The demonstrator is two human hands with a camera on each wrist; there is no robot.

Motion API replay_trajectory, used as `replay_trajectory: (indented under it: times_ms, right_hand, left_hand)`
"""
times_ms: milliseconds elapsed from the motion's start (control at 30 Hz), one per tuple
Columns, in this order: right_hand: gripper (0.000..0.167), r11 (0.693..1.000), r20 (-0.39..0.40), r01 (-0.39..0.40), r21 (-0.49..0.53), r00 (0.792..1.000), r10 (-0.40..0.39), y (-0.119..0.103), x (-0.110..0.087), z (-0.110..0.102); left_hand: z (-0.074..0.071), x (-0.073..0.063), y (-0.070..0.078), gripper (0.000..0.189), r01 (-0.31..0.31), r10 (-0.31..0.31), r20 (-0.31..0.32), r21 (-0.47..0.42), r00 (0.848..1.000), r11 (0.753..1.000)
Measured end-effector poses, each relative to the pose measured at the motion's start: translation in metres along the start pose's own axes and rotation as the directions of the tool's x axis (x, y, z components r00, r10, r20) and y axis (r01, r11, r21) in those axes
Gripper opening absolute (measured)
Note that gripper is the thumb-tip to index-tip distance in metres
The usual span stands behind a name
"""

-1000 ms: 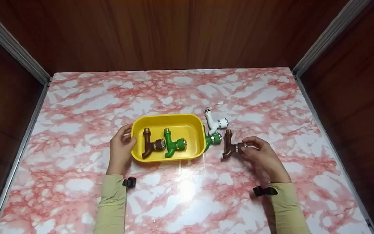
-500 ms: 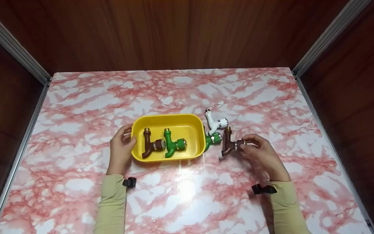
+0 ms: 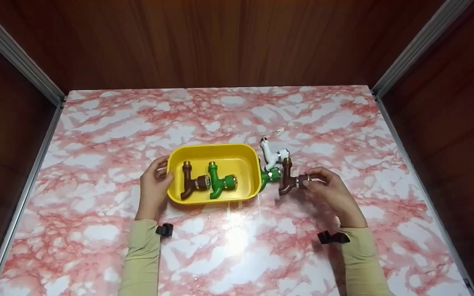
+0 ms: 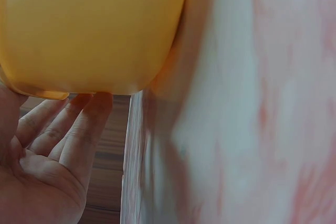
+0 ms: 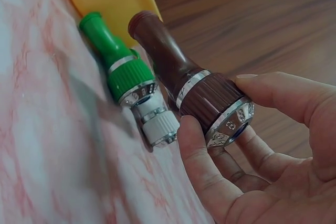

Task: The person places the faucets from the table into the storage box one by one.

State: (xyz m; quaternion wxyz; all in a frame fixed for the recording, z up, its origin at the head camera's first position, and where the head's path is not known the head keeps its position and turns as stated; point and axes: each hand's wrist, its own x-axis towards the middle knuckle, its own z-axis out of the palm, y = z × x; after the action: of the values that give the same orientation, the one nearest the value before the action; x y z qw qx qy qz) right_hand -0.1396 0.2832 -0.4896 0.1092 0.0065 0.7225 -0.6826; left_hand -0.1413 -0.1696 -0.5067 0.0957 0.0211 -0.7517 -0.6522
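My left hand (image 3: 153, 187) holds the left end of a yellow plastic tub (image 3: 214, 149), thumb at the rim and fingers along the outer wall. Inside the tub lie a brown tap (image 3: 187, 181) and a green tap (image 3: 217, 182), side by side with threaded ends pointing away. To the right, my right hand (image 3: 329, 193) pinches a second brown tap (image 5: 163, 51) by its ribbed knob between thumb and fingers. This tap is raised off the table, its spout towards the tub. Just behind it are another green tap (image 5: 132, 80), partly hidden by the tub, and a white tap (image 3: 270, 156).
The table (image 3: 237, 250) has a pink and white marbled top. Dark wood panels (image 3: 220, 45) stand behind it and on both sides, with metal strips (image 3: 422, 45) at the corners.
The right hand has lifted the brown tap a little and shifted it slightly left and away from me. The left hand and the tub have stayed in place.
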Motion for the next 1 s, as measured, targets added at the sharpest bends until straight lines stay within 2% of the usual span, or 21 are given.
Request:
replay_trajectory:
  times_ms: [67, 100, 333, 767, 1000]
  right_hand:
    - [0.037, 1.0, 0.0, -0.001, -0.001, 1.0, 0.001, -0.001, 0.0, 0.001]
    - [0.037, 1.0, -0.001, -0.003, 0.002, 1.0, 0.003, -0.002, 0.0, 0.001]
    - [0.038, 1.0, 0.007, 0.015, 0.007, 1.0, -0.016, -0.004, 0.001, 0.005]
    - [0.037, 0.999, 0.016, 0.029, 0.035, 0.999, -0.03, -0.009, 0.005, 0.018]
    - [0.037, 0.999, 0.029, 0.011, 0.053, 0.999, -0.013, -0.01, 0.006, 0.025]
  left_hand:
    - [0.0, 0.0, 0.0, 0.044, 0.003, -0.003, -0.001, -0.007, 1.0, 1.0]
    - [0.001, -0.001, 0.004, 0.044, 0.011, -0.011, 0.002, -0.01, 1.0, 1.0]
    - [0.001, 0.0, 0.003, 0.045, 0.022, -0.022, -0.002, -0.014, 1.0, 1.0]
    - [-0.001, -0.002, 0.006, 0.044, 0.012, -0.012, 0.008, -0.002, 1.0, 1.0]
    - [0.0, -0.002, 0.006, 0.044, 0.001, -0.001, 0.007, 0.002, 1.0, 1.0]
